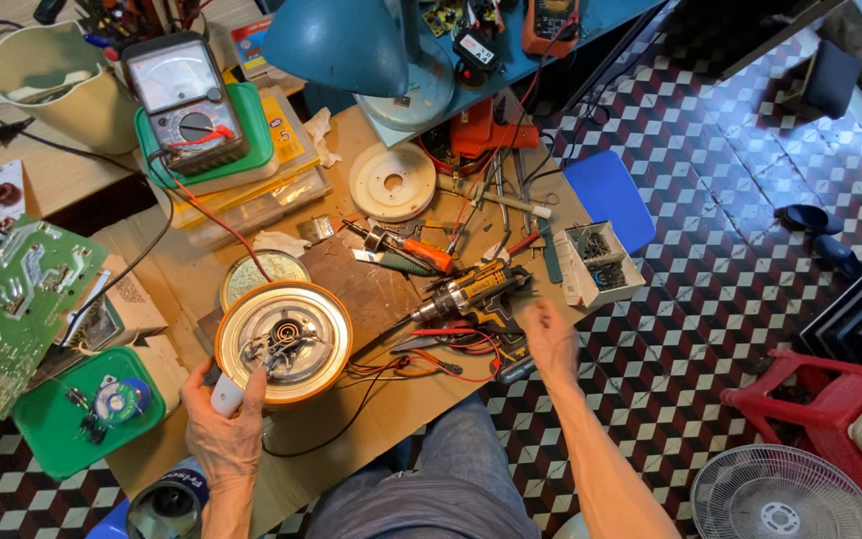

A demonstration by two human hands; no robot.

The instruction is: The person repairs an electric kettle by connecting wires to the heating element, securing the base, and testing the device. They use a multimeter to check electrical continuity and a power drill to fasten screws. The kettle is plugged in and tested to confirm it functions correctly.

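Round orange-rimmed appliance base (284,342) gripped at 7 o'clock by left hand (223,419) — right hand (552,339) held open, empty, beside cordless drill (471,291) on worktop (391,409).

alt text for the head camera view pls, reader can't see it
Seen from above, a person's left hand steadies a round orange-rimmed appliance, upturned with wiring exposed, on a cluttered workbench. The right hand reaches toward a cordless drill among scattered tools.
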